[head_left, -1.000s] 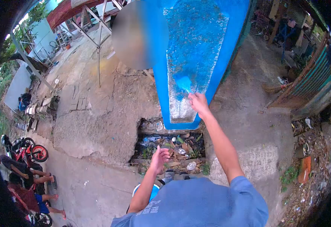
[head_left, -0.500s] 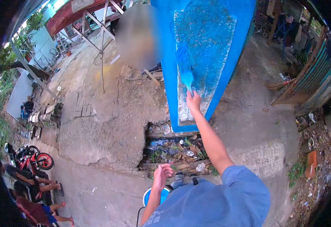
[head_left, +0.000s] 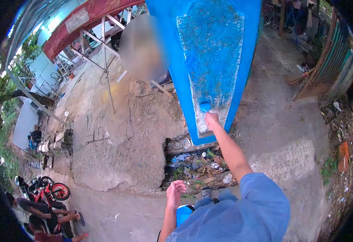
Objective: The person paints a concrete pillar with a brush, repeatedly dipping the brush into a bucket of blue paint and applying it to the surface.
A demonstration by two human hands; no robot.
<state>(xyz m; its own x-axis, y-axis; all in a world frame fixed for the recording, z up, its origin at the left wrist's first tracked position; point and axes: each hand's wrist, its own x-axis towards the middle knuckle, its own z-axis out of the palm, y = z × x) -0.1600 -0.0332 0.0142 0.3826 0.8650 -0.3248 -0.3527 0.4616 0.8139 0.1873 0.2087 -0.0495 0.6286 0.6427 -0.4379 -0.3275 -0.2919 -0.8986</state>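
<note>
In the head view my right hand is closed around the handle of a paintbrush. The blue bristles touch the lower part of a tall pillar with a bright blue border. Its rough inner panel is mostly blue, with whitish speckled surface showing near the bottom. My left hand hangs lower down, fingers loosely curled and partly apart, with nothing visible in them. Just below it, partly hidden by my forearm and shirt, is a blue bucket.
A broken drain opening with litter and leaves lies between my feet and the pillar. People sit at lower left beside a red motorcycle. A blurred shape is left of the pillar; a corrugated fence stands right.
The brush and my right hand have moved down the panel, and the brush now looks shorter from my view. My left hand's fingers are a little more curled. The whole view has shifted.
</note>
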